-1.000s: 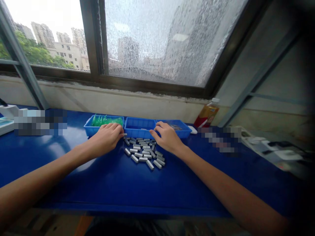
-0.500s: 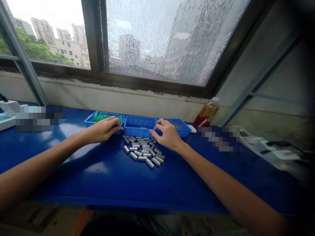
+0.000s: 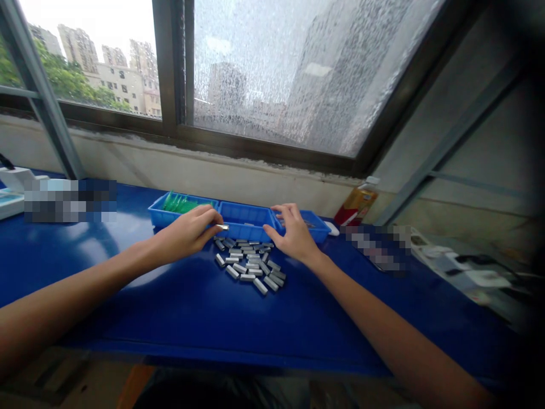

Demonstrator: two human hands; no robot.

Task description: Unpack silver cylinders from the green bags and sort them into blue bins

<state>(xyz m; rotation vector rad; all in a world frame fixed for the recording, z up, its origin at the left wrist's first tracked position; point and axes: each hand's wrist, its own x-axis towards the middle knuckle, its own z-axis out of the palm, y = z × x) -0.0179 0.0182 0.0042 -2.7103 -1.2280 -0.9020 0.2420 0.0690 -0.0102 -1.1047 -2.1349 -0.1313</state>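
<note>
Between thumb and fingers, my left hand (image 3: 199, 228) pinches a small silver metal piece (image 3: 223, 227), in front of the middle blue bin (image 3: 249, 232). My right hand (image 3: 291, 232) is at the right end of that bin, thumb and fingers apart, with nothing visible in it. Below the hands, several short silver metal bars (image 3: 247, 278) lie loosely on the blue table (image 3: 204, 318). The left blue bin (image 3: 159, 218) holds green pieces (image 3: 181, 203). The right blue bin (image 3: 319, 228) is partly hidden behind my right hand; its contents are hard to make out.
A bottle with a white cap (image 3: 358, 201) stands by the wall right of the bins, near a small white object (image 3: 332, 229). White equipment (image 3: 12, 193) is at the far left, more lies at the right edge. A window (image 3: 289, 79) rises behind.
My left hand has moved right with the metal piece, from the left bin's corner to the front of the middle bin. My right hand has shifted slightly right and its fingers have spread.
</note>
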